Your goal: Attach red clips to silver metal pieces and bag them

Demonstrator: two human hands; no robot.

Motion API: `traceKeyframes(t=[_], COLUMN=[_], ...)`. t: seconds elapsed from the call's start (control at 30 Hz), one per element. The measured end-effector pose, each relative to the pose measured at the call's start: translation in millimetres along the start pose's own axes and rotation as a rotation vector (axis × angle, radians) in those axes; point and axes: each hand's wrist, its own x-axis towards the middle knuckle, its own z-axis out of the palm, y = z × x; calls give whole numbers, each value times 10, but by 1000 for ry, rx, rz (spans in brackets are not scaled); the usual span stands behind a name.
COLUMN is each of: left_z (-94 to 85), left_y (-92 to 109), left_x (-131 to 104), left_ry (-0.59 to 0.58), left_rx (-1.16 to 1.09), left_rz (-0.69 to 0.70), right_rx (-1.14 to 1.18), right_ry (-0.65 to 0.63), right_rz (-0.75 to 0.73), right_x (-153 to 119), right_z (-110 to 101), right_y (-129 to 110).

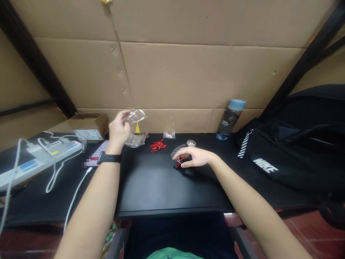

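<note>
My left hand point(118, 128) is raised at the back left of the table, its fingers pinching a small clear plastic bag point(136, 116). Below that bag, more clear bags point(135, 140) lie on the tabletop. To the right of centre, my right hand point(194, 157) is low over the table, thumb and fingers curled about a red cord loop point(178, 164) with a small shiny part. Another clear bag point(176, 149) lies just behind these fingers. A pile of red cord loops point(158, 145) rests between my hands. Behind the pile is a small filled bag point(169, 135).
A roll of clear tape point(191, 143) lies behind my right hand. A water bottle point(230, 120) and a black bag point(291, 151) stand at the right. On the left are a cardboard box point(90, 126), a power strip point(40, 162) and white cables. Cardboard walls the back.
</note>
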Motion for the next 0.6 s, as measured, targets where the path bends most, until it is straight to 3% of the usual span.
traceKeyframes(t=[0.1,0.2,0.33,0.47,0.6], left_z=[-77,-74,-93,-197,-280], left_y=[-291,-436,-438,-385,-401], left_x=[-3,-40,-44,6,40], left_ry=[-7,-74,-7,79,22], left_rx=[31,100,170,243,287], left_rz=[-106,-124,-133,-248,-373], right_rx=[-8,-23,-31,-34,-35], right_ry=[3,2,-5,-1,7], right_rz=[-2,1,-2,-1,14], right_x=[-1,-1,0,-1,-7], right_z=[-3,-6,-8,-10,-8], right_y=[-3,4,15,-2,-18])
